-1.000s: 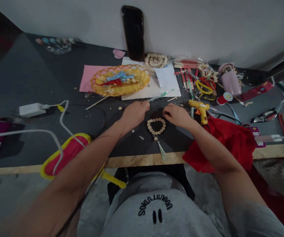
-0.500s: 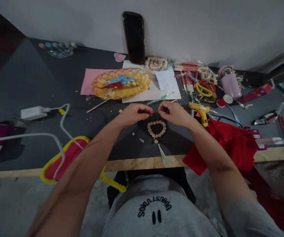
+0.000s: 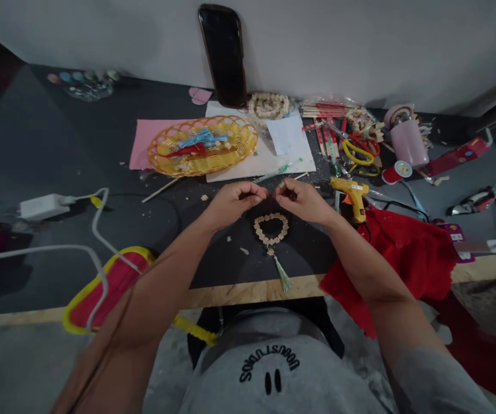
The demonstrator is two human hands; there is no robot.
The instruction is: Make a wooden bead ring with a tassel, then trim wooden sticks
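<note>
Two-handed work above the surface, just beyond the bead loop: left hand and right hand facing one another, thumbs drawn in toward curled forefingers, fingertips close together. Cannot tell a firm pinch from a slack one in either hand, nor make out anything fine held between them. Bead loop itself lying flat on the surface, touched by neither hand, with its pale tassel trailing onto the wooden edge. Done, to judge by looks: a ring of beads, seemingly closed, with tassel attached at the near end. Remaining, as a guess: the small fingertip work beyond the loop, too fine to read for progress. Seemingly unused, blue strands and red strands in the yellow basket, farther back and to the left of the loop. To the right of the loop, a yellow glue gun, with a red cloth nearer and farther right
</note>
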